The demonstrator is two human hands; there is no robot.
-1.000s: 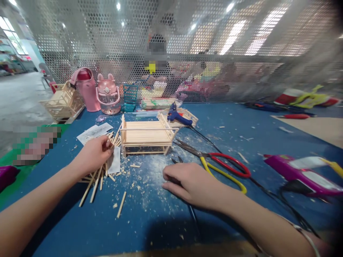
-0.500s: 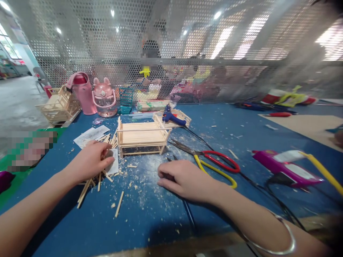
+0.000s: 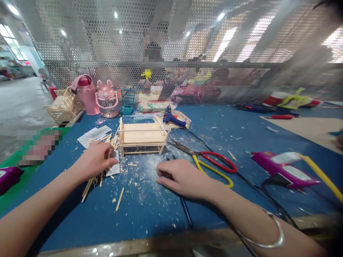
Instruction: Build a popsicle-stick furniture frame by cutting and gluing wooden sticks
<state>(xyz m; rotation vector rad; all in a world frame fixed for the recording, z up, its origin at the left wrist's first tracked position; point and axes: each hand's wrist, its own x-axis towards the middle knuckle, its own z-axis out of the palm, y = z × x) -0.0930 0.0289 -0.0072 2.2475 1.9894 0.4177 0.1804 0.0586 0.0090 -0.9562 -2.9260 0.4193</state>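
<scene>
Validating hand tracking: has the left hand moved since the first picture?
Yes, slightly: against the small wooden frame, the left hand has shifted a little rightward and toward the wearer.

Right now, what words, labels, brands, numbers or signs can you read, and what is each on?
No text can be read.
White paper slip by the left hand: faint marks, too small and blurred.
Clear bottle with the pink lid: pale marks, unreadable.
Wrapped bundle at the back: green marks, unreadable.

Pink flask (image 3: 90, 98) — beside it, a bottle (image 3: 106, 93) (pink-eared).
</scene>
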